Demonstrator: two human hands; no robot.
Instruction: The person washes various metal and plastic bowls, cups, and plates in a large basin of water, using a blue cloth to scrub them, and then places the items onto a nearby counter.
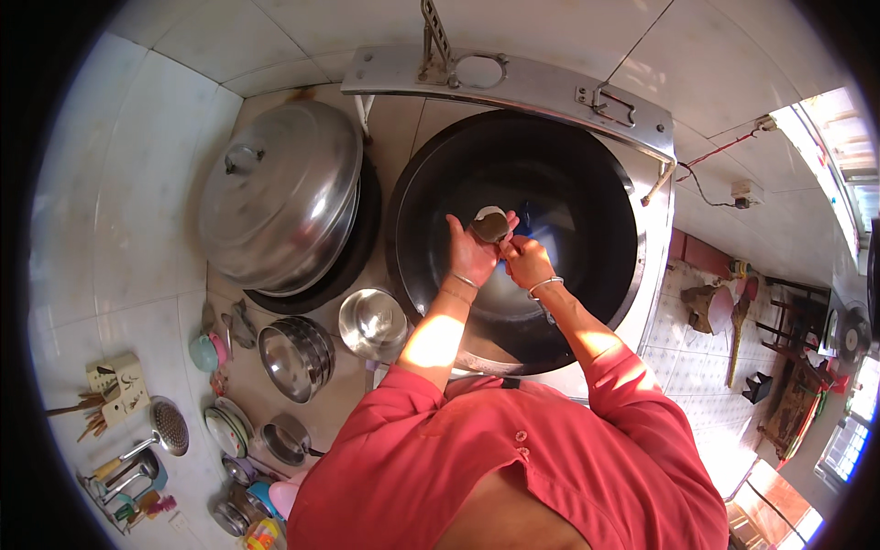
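Over a large dark wok [440, 172] both of my hands meet around a small rounded brown object with a pale, whitish top part [490, 225]. It rests on the palm and fingers of my left hand [474, 253], whose thumb is spread away from it. Fingers of my right hand [528, 261] are pinched together at its lower right edge, beside the left fingertips; what exactly they grip is too small to tell. The wok appears to hold clear liquid with bright reflections, and a blue patch shows behind my hands.
A large metal lid [295, 185] leans over a second dark pan at left. Near the wok stand a shiny metal pot [373, 323], stacked metal bowls [292, 357] and a small saucepan [285, 438]. A metal shelf [543, 86] runs behind the wok. Utensils hang at lower left.
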